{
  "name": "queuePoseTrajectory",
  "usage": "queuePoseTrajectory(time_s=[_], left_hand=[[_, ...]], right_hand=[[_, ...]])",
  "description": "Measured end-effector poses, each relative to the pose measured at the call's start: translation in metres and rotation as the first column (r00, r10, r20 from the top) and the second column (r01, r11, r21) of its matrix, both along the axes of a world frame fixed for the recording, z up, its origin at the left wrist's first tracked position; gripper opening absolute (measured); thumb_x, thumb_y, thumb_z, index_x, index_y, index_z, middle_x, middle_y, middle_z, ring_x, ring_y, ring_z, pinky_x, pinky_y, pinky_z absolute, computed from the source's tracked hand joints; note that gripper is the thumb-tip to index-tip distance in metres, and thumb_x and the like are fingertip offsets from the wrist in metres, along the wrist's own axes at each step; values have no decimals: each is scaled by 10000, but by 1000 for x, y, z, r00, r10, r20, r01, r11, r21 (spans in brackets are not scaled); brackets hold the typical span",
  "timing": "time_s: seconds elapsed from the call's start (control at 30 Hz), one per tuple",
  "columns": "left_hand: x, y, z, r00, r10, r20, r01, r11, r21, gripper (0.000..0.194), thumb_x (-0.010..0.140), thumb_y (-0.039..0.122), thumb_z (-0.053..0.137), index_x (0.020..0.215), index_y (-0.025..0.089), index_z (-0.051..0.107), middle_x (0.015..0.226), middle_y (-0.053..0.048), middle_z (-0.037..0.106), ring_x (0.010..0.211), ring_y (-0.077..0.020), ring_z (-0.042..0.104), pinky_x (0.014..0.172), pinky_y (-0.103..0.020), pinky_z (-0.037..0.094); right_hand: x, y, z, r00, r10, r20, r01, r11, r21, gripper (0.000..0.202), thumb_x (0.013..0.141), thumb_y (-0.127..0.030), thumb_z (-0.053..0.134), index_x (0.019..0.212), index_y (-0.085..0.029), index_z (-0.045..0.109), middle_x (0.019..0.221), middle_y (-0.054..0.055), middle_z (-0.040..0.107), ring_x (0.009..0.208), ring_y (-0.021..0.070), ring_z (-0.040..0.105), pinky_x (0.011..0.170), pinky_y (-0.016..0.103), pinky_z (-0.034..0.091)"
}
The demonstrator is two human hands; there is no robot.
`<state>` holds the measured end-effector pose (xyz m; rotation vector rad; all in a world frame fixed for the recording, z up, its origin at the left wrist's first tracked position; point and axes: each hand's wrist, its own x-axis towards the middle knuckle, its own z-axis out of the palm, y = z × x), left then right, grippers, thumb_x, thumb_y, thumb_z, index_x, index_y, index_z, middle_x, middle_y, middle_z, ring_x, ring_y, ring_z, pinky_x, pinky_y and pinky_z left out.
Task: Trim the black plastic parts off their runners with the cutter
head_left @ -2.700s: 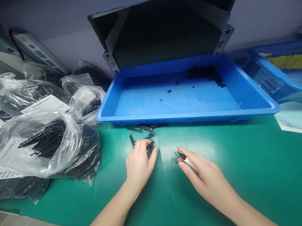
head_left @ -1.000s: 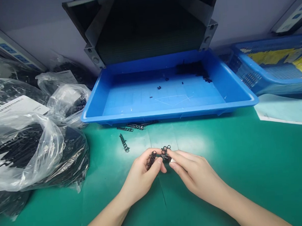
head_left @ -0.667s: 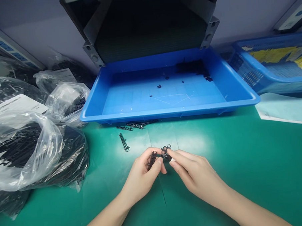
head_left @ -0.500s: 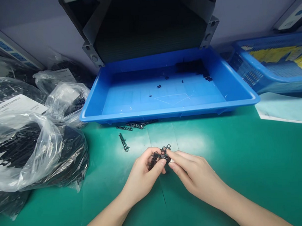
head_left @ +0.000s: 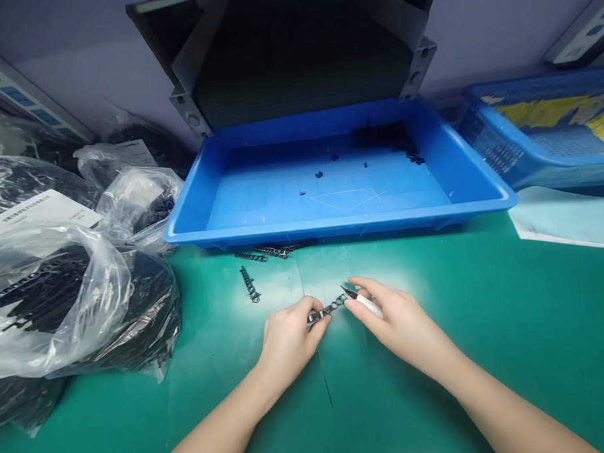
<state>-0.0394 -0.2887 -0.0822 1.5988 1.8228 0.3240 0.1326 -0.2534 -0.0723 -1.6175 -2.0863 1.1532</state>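
My left hand (head_left: 294, 334) pinches a black plastic strip with a row of rings (head_left: 335, 303) between thumb and fingertips. The ringed end sticks out to the right, and the other end is hidden in my fingers. In my right hand (head_left: 393, 316) is a slim white-handled craft knife (head_left: 369, 304), its dark pointed tip aimed up and left, close to the strip's free end. Whether the tip touches the strip, I cannot tell. A similar black strip (head_left: 250, 285) lies on the green mat (head_left: 437, 341), left of and beyond my hands.
Further black strips (head_left: 273, 252) lie against the front of a blue tray (head_left: 342, 226), which holds loose black pieces (head_left: 385, 137). Clear bags of black parts (head_left: 120, 308) crowd the left. A blue basket (head_left: 539, 159) and pale paper (head_left: 566, 215) are at the right.
My hands have drawn slightly apart. The strip now extends straight out to the right from my left fingers, and the white-handled knife shows plainly in my right hand.
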Motion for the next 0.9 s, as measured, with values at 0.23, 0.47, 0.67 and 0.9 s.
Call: queuePoseTrajectory(time_s=[0.23,0.47,0.67,0.9], left_hand=[[-5,-2,16,839,132,528,-10,974,-227,260,764,360,520,613,161,451,555,42,397,514,-86,368,496,-200,306],[-1,-5,7,496,280,822,61,933,-355,417,728,535,565,767,136,452,692,-31,565,542,-112,554,525,-230,453],[8,-7,10,421,356,834,13,917,-398,290,729,317,650,857,121,480,688,-38,617,418,-74,518,392,-171,400],[1,-2,13,375,397,838,-139,917,-373,261,731,314,650,790,108,501,480,13,542,412,-67,469,374,-141,353]], right_hand=[[2,8,12,980,-2,-198,-48,967,-249,211,786,-338,466,821,-179,598,710,7,588,624,134,524,553,228,404],[-2,5,15,956,7,-293,-110,934,-340,198,778,-313,474,653,-162,508,548,-46,435,506,84,360,479,203,291],[-4,-2,9,959,21,-282,-76,980,-185,283,835,-396,401,724,-167,525,635,-10,530,581,123,468,546,241,375],[-2,-12,10,955,253,-154,-244,967,76,344,923,-289,258,1183,-227,474,1036,45,585,887,163,556,742,311,452]])
